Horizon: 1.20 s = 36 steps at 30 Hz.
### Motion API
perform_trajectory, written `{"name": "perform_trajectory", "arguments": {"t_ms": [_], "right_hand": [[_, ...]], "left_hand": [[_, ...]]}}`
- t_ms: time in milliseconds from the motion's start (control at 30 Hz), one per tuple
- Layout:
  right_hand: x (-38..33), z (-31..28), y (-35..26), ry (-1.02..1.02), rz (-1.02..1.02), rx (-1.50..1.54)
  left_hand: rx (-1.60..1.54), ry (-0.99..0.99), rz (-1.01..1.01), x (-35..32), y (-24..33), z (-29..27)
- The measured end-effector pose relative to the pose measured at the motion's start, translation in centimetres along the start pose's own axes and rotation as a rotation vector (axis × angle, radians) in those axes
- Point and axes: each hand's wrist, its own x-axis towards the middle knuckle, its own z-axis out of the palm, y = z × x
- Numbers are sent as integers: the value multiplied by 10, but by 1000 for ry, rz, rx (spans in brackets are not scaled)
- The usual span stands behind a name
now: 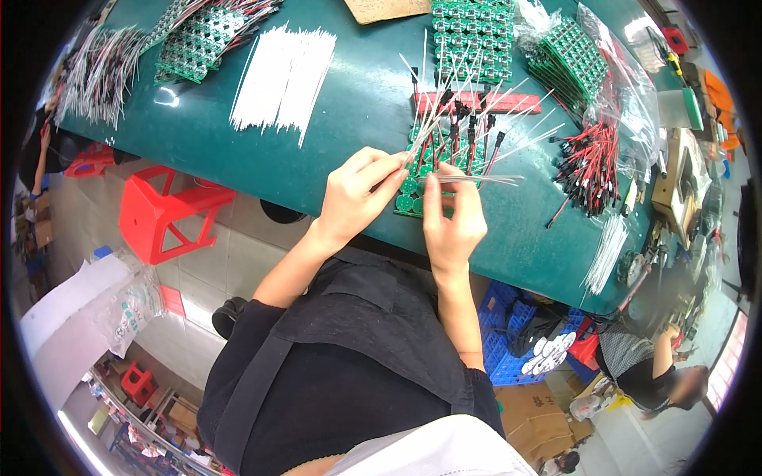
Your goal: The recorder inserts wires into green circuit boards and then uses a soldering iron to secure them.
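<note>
My left hand (357, 194) is closed in a pinch on thin white strips that fan away to the upper right. Beside it, my right hand (454, 222) grips a small bunch of similar thin white strips (500, 179) between thumb and fingers, their ends pointing right. Both hands hover over a green circuit board panel (409, 203) near the table's front edge. From this panel rise red and black wires with black connectors (498, 140), mixed with more white strips. A red bar (520, 101) lies along the panel's far side. My fingers partly hide the board.
On the green table (357, 103) are a white strip pile (283, 79), stacked circuit boards (472, 40), red-black connector wires (589, 170) and another white strip bundle (607, 250). A red stool (163, 210) stands left; a blue crate (500, 333) sits below right. Another person (635, 361) is at right.
</note>
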Motion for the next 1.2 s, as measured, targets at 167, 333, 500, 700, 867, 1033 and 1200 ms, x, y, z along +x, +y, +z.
{"name": "perform_trajectory", "arguments": {"t_ms": [167,333,500,700,867,1033,1200], "right_hand": [[-1,-4,11,22,21,38],[-2,-3,14,-11,34,20],[-1,-1,13,4,-16,-12],[0,-1,16,-63,-67,-63],[-3,0,17,-24,-95,-66],[-2,-11,14,-5,12,19],[-3,-17,18,46,-6,-15]], "left_hand": [[-16,34,26,1,1,1],[-152,43,22,1,5,0],[-193,33,-37,1,9,7],[-135,7,-47,-1,7,10],[-120,42,25,1,5,13],[-90,3,-16,-1,6,13],[86,3,166,0,4,15]]}}
